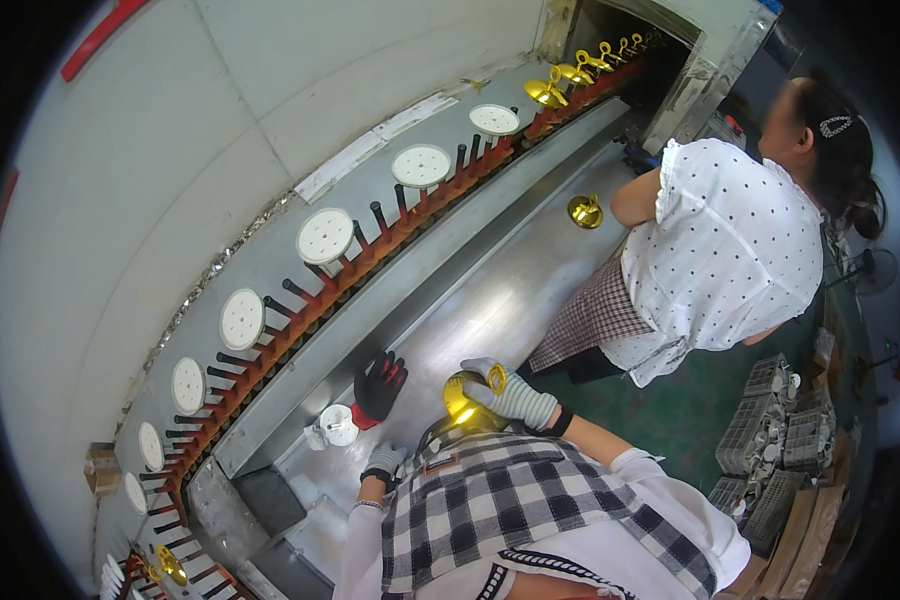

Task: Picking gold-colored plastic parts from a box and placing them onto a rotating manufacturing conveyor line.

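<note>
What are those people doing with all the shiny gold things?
A person in a checked apron holds a shiny gold cup in the gloved right hand. The left hand rests on the metal bench near a white disc. White discs ride on a line of pegs. Another person stands further along.

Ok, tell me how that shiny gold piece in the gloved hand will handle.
The gold piece looks rigid, likely thin and light: the right hand holds it alone. Its polished, rounded surface is probably slippery and apt to roll on the smooth metal bench.
</note>
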`<state>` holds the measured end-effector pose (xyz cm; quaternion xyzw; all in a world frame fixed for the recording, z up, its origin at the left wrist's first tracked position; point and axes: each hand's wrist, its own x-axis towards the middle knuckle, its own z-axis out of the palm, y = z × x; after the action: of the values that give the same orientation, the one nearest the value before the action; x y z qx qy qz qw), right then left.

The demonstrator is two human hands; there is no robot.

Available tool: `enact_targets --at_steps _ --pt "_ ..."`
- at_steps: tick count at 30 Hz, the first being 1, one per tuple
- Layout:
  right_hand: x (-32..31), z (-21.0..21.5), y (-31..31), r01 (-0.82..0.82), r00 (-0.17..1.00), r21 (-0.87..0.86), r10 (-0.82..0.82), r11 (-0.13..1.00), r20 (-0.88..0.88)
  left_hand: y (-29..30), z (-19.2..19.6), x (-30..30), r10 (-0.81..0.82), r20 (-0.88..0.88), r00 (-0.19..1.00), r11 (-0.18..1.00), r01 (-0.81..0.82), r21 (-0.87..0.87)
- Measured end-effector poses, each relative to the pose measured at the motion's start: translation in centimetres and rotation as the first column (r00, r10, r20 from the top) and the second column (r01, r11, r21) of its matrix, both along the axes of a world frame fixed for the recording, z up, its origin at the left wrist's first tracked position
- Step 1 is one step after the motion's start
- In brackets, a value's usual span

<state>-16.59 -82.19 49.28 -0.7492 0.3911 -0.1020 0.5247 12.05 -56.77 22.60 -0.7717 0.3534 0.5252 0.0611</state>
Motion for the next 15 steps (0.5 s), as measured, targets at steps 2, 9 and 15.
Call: enact_targets --at_steps 2,9,15 --pt "-0.1 0.0 0.1 0.000 1.000 -0.003 0.000 1.000 -0.004 -0.1 0.3 -0.1 0.001 -0.001 1.000 1.000 -0.001 0.011" --pt "-0.2 -1.5 0.6 0.009 1.000 -0.018 -0.009 1.000 0.013 0.5 1.0 -0.1 -0.007 -0.001 1.000 0.999 0.007 0.039" --pt "0.0 -1.3 0.1 0.033 0.999 0.012 -0.033 0.999 0.022 -0.4 2.2 -0.1 -0.008 -0.021 1.000 0.999 0.009 0.052"
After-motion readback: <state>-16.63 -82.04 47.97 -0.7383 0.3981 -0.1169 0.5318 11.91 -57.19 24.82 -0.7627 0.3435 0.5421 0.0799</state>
